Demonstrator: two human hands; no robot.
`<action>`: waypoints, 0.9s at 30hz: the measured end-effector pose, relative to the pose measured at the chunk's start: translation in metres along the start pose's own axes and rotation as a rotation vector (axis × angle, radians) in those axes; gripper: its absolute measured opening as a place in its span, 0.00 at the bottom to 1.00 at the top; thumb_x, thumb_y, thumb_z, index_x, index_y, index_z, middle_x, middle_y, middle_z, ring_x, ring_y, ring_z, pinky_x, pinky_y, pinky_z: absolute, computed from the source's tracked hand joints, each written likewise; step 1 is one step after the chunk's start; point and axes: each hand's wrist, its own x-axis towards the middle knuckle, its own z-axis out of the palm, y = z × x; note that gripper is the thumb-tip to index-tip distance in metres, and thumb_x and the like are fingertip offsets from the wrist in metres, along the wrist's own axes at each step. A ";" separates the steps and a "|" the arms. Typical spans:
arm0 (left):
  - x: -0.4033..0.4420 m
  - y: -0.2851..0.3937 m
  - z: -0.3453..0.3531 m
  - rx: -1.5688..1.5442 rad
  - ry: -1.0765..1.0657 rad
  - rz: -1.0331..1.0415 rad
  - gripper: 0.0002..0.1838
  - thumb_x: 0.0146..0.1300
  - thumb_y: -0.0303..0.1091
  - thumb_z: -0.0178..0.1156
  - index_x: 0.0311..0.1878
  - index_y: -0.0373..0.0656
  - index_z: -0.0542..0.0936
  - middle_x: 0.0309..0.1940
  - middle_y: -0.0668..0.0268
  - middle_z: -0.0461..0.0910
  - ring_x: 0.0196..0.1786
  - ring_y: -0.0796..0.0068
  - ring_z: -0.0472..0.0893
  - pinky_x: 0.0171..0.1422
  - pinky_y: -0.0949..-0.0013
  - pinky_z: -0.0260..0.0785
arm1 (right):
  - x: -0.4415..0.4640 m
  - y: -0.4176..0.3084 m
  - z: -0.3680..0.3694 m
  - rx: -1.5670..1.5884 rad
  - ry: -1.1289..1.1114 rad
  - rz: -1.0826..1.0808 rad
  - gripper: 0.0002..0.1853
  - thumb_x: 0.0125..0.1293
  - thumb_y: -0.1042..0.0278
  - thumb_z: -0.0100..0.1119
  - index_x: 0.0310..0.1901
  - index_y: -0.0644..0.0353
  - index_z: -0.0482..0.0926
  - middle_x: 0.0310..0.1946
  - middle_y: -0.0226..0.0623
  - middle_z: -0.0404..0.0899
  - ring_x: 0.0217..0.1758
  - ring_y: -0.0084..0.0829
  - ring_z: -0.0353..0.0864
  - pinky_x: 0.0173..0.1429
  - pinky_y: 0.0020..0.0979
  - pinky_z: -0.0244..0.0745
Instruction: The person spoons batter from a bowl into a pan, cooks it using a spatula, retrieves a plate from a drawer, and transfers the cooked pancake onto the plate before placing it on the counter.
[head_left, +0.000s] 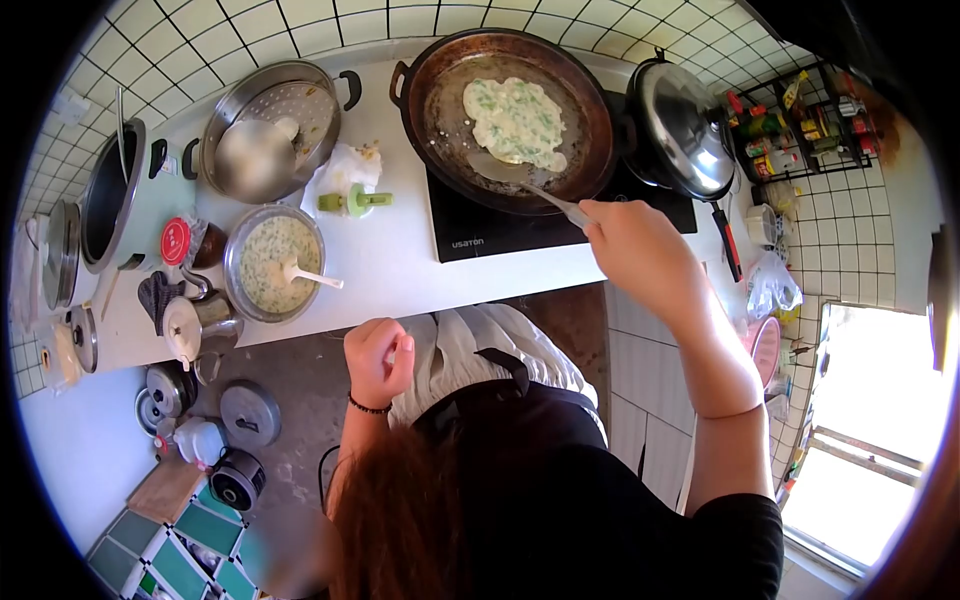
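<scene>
My right hand (640,240) is closed around the handle of a spatula (555,203). The blade of the spatula lies in a large round frying pan (440,130), at the lower edge of a pale pancake with green bits (515,122). The pan rests on a black induction cooktop (520,226). My left hand (379,360) hangs before my waist with its fingers curled in, plainly holding nothing. On the counter to the left stands a bowl of batter (268,250) with green flecks, and a white spoon (310,275) leans in it.
A steamer pot (330,125) holding a bowl stands at the back left, near a green-handled oil brush (350,200). A metal kettle (215,325) sits near the counter's front edge. A lidded pan (685,130) is right of the frying pan, its handle pointing forward. Bottles fill a wall rack (800,125).
</scene>
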 end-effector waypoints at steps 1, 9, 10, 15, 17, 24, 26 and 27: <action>0.000 0.000 -0.001 0.005 0.003 0.004 0.13 0.53 0.29 0.54 0.16 0.39 0.64 0.11 0.64 0.58 0.13 0.67 0.59 0.19 0.68 0.48 | -0.001 -0.005 0.000 -0.036 -0.037 0.008 0.15 0.62 0.68 0.49 0.48 0.63 0.77 0.31 0.55 0.78 0.35 0.53 0.78 0.42 0.44 0.73; 0.000 -0.003 -0.007 -0.002 0.049 -0.012 0.13 0.53 0.29 0.54 0.16 0.39 0.64 0.11 0.64 0.58 0.14 0.68 0.59 0.19 0.68 0.47 | 0.002 -0.014 0.014 -0.023 -0.007 -0.010 0.15 0.63 0.68 0.48 0.48 0.66 0.76 0.29 0.56 0.78 0.35 0.53 0.78 0.41 0.46 0.73; -0.001 -0.002 -0.008 0.002 0.054 -0.006 0.13 0.53 0.29 0.54 0.16 0.39 0.64 0.11 0.64 0.58 0.14 0.68 0.58 0.19 0.68 0.47 | 0.002 -0.014 0.017 -0.037 -0.009 -0.010 0.15 0.63 0.68 0.48 0.48 0.66 0.76 0.29 0.56 0.78 0.35 0.53 0.78 0.41 0.46 0.73; 0.002 -0.001 -0.013 0.004 0.062 -0.002 0.13 0.53 0.29 0.54 0.16 0.39 0.64 0.11 0.64 0.58 0.14 0.69 0.58 0.20 0.68 0.47 | 0.009 -0.019 0.025 0.006 0.011 0.015 0.16 0.63 0.67 0.48 0.50 0.65 0.74 0.29 0.56 0.78 0.36 0.54 0.78 0.42 0.47 0.73; 0.001 0.000 -0.015 0.009 0.078 0.000 0.13 0.52 0.29 0.54 0.16 0.39 0.64 0.11 0.65 0.57 0.13 0.69 0.57 0.20 0.68 0.46 | 0.009 -0.022 0.028 0.023 0.013 0.032 0.16 0.64 0.67 0.48 0.51 0.65 0.74 0.29 0.56 0.78 0.36 0.54 0.78 0.42 0.47 0.72; -0.001 -0.004 -0.021 -0.002 0.108 -0.001 0.13 0.52 0.29 0.53 0.16 0.39 0.64 0.10 0.65 0.56 0.13 0.70 0.56 0.19 0.68 0.45 | 0.007 -0.031 0.037 0.071 0.007 0.073 0.16 0.64 0.67 0.47 0.51 0.65 0.73 0.30 0.57 0.78 0.37 0.54 0.78 0.42 0.47 0.72; -0.002 -0.005 -0.022 -0.006 0.112 0.003 0.13 0.52 0.29 0.53 0.16 0.39 0.64 0.10 0.65 0.56 0.13 0.70 0.56 0.19 0.68 0.45 | 0.014 -0.033 0.043 0.076 0.036 0.068 0.16 0.64 0.67 0.47 0.50 0.64 0.74 0.30 0.56 0.78 0.37 0.54 0.78 0.43 0.47 0.72; -0.001 -0.006 -0.022 -0.003 0.113 0.010 0.13 0.52 0.29 0.53 0.16 0.39 0.64 0.10 0.65 0.56 0.13 0.70 0.56 0.19 0.68 0.45 | 0.023 -0.035 0.047 0.086 0.062 0.067 0.16 0.64 0.67 0.47 0.50 0.64 0.74 0.31 0.56 0.78 0.37 0.54 0.78 0.43 0.47 0.72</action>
